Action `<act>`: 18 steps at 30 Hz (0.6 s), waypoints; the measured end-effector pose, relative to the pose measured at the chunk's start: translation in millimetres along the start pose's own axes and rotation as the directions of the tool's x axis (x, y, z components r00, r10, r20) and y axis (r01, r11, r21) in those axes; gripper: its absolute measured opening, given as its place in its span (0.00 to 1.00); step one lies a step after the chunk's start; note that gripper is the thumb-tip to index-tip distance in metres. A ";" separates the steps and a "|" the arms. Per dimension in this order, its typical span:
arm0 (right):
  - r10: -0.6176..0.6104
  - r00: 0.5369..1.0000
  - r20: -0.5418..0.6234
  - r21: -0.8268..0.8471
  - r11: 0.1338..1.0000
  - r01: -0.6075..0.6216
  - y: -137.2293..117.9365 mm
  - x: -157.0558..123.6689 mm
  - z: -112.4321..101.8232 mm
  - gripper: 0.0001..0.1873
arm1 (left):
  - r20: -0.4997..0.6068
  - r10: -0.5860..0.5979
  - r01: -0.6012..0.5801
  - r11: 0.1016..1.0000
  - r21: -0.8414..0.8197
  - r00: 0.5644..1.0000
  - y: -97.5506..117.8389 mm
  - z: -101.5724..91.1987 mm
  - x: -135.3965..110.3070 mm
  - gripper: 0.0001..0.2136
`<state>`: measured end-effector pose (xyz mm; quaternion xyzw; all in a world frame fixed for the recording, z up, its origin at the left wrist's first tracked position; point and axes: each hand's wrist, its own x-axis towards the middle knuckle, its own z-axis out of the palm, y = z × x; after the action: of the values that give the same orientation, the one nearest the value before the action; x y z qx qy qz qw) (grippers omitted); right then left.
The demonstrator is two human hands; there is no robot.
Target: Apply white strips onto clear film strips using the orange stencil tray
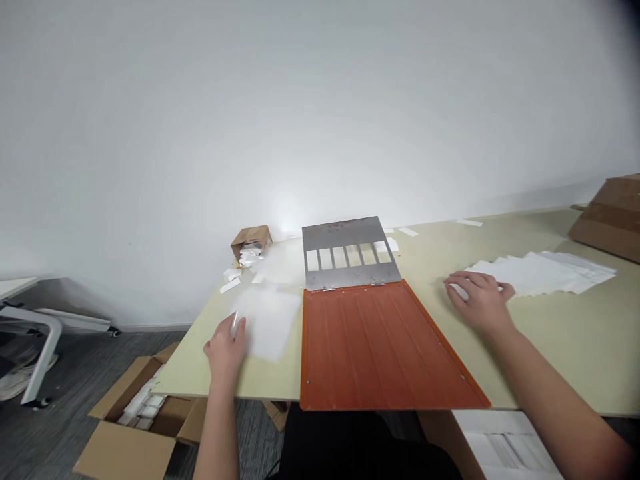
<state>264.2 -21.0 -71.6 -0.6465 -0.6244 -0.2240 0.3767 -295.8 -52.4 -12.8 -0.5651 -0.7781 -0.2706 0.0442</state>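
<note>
My left hand (226, 345) is closed on the edge of a translucent white sheet (270, 323), at the left of the table. Part of that sheet looks blurred. Over on the right, my right hand (479, 301) has its fingers curled over the left end of a fanned stack of white sheets (545, 273). A bit of white shows between its fingers. Between my hands lies an orange-red ribbed board (380, 347). A grey metal plate (343, 237) with a row of rectangular cut-outs is hinged to its far edge and lies folded back.
A small cardboard box (257, 235) with white scraps stands at the back left. Loose white strips (470, 223) lie along the wall side. A larger cardboard box (613, 217) is at the far right. Below the table are an open carton (127, 450) and a white box (500, 427).
</note>
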 end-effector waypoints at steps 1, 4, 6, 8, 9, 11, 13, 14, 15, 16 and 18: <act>-0.012 1.000 -0.004 0.034 0.999 0.012 -5.0 2.0 -0.7 0.17 | -0.037 0.041 -0.042 0.999 -0.026 0.998 3.8 1.1 -0.4 0.25; -0.023 1.000 -0.015 0.207 0.978 0.026 -33.4 11.6 -6.3 0.17 | -0.142 0.199 -0.211 0.974 -0.081 0.970 21.7 5.4 -0.5 0.24; -0.018 1.000 0.024 0.392 0.920 0.007 -63.8 19.9 -12.3 0.18 | -0.187 0.315 -0.336 0.938 -0.090 0.930 37.7 9.5 1.4 0.23; -0.054 0.981 0.184 0.627 0.776 -0.075 -99.9 29.3 -18.2 0.21 | -0.200 0.438 -0.461 0.883 -0.088 0.876 55.3 15.3 5.8 0.19; -0.095 0.969 0.226 0.675 0.733 -0.085 -118.5 34.3 -20.5 0.22 | -0.195 0.498 -0.521 0.849 -0.087 0.845 64.2 19.0 9.1 0.17; -0.134 0.956 0.260 0.718 0.689 -0.099 -153.5 45.1 -23.5 0.19 | -0.184 0.593 -0.614 0.785 -0.084 0.784 81.7 28.1 17.9 0.14; -0.153 0.922 0.354 0.768 0.610 -0.194 -182.7 56.4 -23.9 0.16 | -0.188 0.644 -0.665 0.743 -0.075 0.741 97.8 38.8 28.4 0.13; -0.154 0.897 0.415 0.778 0.571 -0.262 -194.7 61.6 -23.1 0.20 | -0.197 0.655 -0.677 0.733 -0.069 0.730 104.8 44.2 33.5 0.13; -0.158 0.866 0.475 0.770 0.550 -0.322 -204.8 66.1 -21.6 0.25 | -0.206 0.660 -0.683 0.727 -0.063 0.722 110.9 49.4 38.1 0.12; -0.167 0.828 0.536 0.760 0.522 -0.387 -213.0 69.5 -19.3 0.29 | -0.218 0.661 -0.686 0.726 -0.058 0.718 115.8 54.3 42.0 0.12; -0.187 0.777 0.601 0.770 0.398 -0.500 -224.4 72.2 -12.3 0.35 | -0.234 0.655 -0.682 0.729 -0.053 0.718 121.8 62.7 46.7 0.10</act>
<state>56.0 1.4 37.4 -0.4311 -0.6579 0.4074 0.4640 -187.6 43.2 -3.4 -0.7797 -0.4922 -0.3435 0.1785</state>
